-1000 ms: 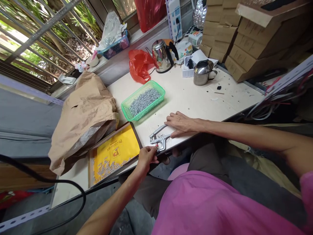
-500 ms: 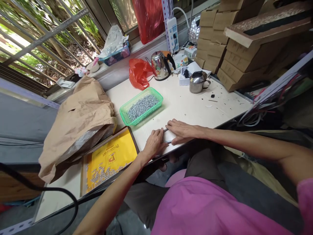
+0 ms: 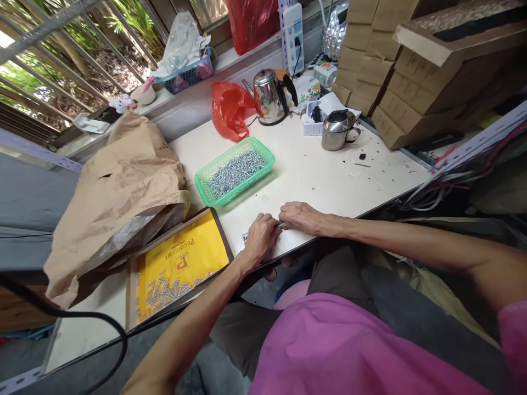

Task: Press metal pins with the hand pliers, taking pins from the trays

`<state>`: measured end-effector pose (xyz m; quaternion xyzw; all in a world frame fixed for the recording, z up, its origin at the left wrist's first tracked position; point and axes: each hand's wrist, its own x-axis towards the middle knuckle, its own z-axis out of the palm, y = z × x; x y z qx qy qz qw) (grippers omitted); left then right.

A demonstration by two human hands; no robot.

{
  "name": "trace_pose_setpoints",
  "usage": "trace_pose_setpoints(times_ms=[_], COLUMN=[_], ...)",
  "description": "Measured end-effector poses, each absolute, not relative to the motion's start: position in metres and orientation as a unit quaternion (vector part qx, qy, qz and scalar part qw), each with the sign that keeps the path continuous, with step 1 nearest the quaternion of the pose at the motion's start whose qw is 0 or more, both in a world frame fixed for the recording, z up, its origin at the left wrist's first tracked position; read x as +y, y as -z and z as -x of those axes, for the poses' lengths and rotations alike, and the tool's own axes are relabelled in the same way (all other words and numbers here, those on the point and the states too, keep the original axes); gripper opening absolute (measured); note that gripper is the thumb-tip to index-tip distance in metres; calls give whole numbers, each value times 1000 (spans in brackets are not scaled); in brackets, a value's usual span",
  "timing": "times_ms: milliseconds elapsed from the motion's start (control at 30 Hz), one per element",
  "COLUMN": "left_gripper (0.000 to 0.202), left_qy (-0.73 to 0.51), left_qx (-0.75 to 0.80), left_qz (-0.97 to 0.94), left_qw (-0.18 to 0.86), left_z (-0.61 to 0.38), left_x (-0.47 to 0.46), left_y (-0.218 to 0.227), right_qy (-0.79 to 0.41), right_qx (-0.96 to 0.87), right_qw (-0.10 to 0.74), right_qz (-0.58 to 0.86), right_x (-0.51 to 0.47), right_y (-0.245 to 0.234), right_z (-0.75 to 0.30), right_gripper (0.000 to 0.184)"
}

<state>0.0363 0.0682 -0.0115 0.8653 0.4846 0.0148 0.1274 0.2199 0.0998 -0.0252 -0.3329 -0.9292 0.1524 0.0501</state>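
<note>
On the cream tabletop (image 3: pixel 317 170), my left hand (image 3: pixel 260 238) had closed narrowly around the small steel hand tool (image 3: pixel 281 225), now mostly hidden at the near edge, and my right hand (image 3: pixel 302 218) had come against it, its grip unclear.

A pink short-sleeved shirt (image 3: pixel 329 351) and dark grey trousers (image 3: pixel 337 274) leave bare forearms (image 3: pixel 411 236).

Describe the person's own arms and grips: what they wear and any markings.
Both forearms are bare, and the left grip and right grip wear no gloves. No watch or wristband shows at either wrist. The only clothing on the arms is the pink shirt sleeve, at the right upper arm.
</note>
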Motion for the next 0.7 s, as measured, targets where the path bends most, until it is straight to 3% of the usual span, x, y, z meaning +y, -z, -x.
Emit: trace_pose_setpoints(times_ms=[167, 333, 533, 700], left_gripper=[15, 30, 32, 32], left_qy=[-13, -82, -166, -194], left_qx=[492, 517, 487, 489], left_qz=[-862, -849, -851, -838], left_qw=[121, 78, 107, 145], left_z=[-37, -44, -68, -73], left_x=[70, 49, 5, -1], left_y=[9, 22, 47, 47], right_qy=[-164, -198, -142, -60], right_qx=[-924, -935, -921, -902], right_qw=[72, 95, 80, 47], right_qz=[338, 277, 354, 425], right_x=[103, 126, 149, 160], right_y=[24, 25, 28, 16], right_z=[-223, -240, -236, -210], right_gripper=[15, 44, 20, 18])
